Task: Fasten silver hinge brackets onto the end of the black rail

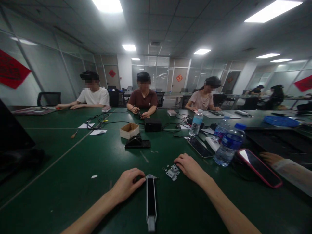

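Note:
A long narrow device (151,198) with a black face, pale edges and a grey near end lies lengthwise on the green table (80,195). At its far end is a thin crosspiece. My left hand (130,182) is beside that end, thumb and fingers closed together at the crosspiece's left tip; what they hold is hidden. Several small metal brackets (171,174) lie to the right of the device, with tiny nut-like rings (167,166) beside them. My right hand (187,165) rests just right of the brackets, fingers loosely bent and apart, with nothing visible in them.
Ahead stand a black holder (136,142), a small cardboard box (129,130) and a black box (153,125). Water bottles (230,146), a phone (198,148) and a red-edged phone (259,169) are at right. A co-worker's arm (290,169) reaches in there. Three people sit opposite.

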Available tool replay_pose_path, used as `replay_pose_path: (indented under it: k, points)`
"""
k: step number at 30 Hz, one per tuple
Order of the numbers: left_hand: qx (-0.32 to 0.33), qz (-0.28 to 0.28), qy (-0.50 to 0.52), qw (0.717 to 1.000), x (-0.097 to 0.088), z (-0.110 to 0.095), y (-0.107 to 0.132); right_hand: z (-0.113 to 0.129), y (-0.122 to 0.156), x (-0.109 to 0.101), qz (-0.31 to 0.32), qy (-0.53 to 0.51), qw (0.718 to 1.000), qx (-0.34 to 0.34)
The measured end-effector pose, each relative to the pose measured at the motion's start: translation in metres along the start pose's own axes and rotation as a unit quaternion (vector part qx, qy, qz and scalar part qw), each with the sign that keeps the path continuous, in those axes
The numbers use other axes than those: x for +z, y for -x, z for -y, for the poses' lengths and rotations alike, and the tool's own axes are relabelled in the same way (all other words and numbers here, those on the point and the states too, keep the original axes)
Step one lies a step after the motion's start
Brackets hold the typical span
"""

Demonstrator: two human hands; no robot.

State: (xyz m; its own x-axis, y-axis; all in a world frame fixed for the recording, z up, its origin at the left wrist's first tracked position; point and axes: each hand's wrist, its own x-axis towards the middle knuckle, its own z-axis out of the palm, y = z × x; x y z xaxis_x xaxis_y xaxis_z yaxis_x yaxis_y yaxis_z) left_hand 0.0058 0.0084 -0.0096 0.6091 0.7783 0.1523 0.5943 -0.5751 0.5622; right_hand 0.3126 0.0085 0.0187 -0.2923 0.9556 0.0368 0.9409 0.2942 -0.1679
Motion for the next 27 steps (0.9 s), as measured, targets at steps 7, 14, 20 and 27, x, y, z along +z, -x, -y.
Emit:
replay_pose_path:
  k: [7, 14, 20, 27]
  points:
    - [-0.005, -0.001, -0.002, 1.000, -0.002, -0.003, 0.000, 0.002, -0.004, 0.011, -0.060, 0.022, 0.998, -0.004]
    - [-0.011, -0.001, -0.002, 1.000, -0.002, -0.007, 0.001, 0.029, 0.001, 0.017, -0.154, -0.057, 0.983, -0.078]
    - [0.037, -0.092, -0.005, 0.995, -0.003, -0.012, 0.004, 0.073, 0.006, 0.029, -0.191, -0.161, 0.951, -0.182]
    - [0.142, -0.159, 0.018, 0.977, 0.010, -0.024, 0.002, 0.088, 0.006, 0.042, -0.212, -0.268, 0.916, -0.208]
